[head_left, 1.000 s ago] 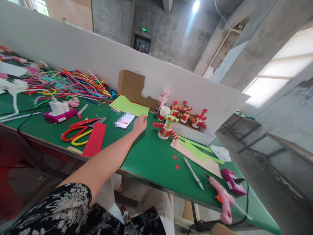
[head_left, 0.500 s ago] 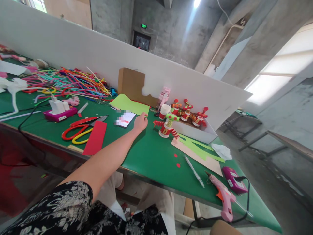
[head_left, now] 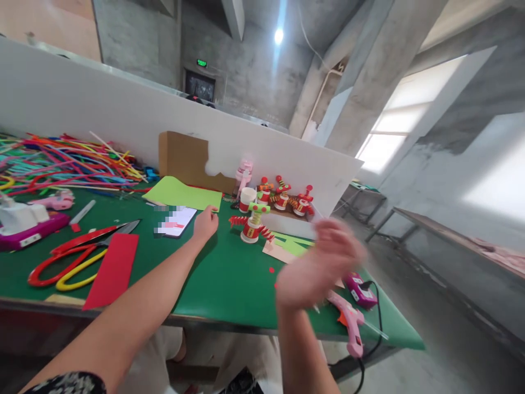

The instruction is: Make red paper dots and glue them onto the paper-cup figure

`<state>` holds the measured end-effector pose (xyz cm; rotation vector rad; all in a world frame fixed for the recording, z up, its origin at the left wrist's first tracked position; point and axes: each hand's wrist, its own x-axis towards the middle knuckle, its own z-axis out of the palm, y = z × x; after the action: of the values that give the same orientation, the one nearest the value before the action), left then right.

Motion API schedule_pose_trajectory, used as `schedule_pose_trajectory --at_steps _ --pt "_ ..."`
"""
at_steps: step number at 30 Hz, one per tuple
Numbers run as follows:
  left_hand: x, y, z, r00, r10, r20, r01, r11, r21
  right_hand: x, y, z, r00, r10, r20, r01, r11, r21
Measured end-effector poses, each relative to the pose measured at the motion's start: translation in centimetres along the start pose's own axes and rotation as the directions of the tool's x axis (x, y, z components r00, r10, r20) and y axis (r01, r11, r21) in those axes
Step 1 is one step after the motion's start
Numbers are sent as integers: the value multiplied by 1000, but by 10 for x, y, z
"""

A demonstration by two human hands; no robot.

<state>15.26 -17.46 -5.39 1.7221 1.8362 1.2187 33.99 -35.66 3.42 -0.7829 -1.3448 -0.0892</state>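
Beside a phone (head_left: 180, 222) with a lit screen, my left hand (head_left: 206, 224) rests on the green table, its fingers curled closed; whatever they may hold is hidden. My right hand (head_left: 318, 265) is raised over the table's right part and smeared by motion, so its fingers do not read clearly. Between the hands stands a small figure (head_left: 251, 230) made of a white-and-red cup, a green roll on top and red folded-paper arms. Behind my right hand lie green paper strips (head_left: 292, 246) and a pink glue gun (head_left: 348, 317), partly covered.
Several similar figures (head_left: 282, 201) stand in a low box against a white panel (head_left: 102, 104). To the left lie scissors (head_left: 68, 262), a red paper strip (head_left: 115, 268), a purple power socket (head_left: 36, 232) and a pile of pipe cleaners (head_left: 69, 164). Green paper (head_left: 184, 194) lies behind the phone.
My right hand has come into view, raised over the right part of the table. The view has shifted to the right; my left hand stays beside the phone.
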Motion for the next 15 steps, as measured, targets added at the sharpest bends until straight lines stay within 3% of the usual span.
schedule_pose_trajectory --at_steps 1,3,5,6,9,15 --pt "0 0 0 1000 0 0 0 1000 7 -5 4 10 999 -35 19 36 999 -13" --pt "-1 -1 0 1000 0 0 0 1000 21 -21 18 30 971 -96 218 113 991 -66" --pt "-1 -2 -1 1000 -1 2 1 999 34 -37 36 46 851 -63 522 165 975 -152" --pt "-1 -2 -1 1000 -2 5 2 999 40 -44 45 51 794 -22 608 174 966 -193" --pt "-1 -4 -2 1000 -3 11 3 998 58 -56 65 54 765 142 628 101 937 -334" --pt "-4 -3 -4 1000 -9 12 8 996 93 -58 77 52 780 348 520 -138 906 -399"
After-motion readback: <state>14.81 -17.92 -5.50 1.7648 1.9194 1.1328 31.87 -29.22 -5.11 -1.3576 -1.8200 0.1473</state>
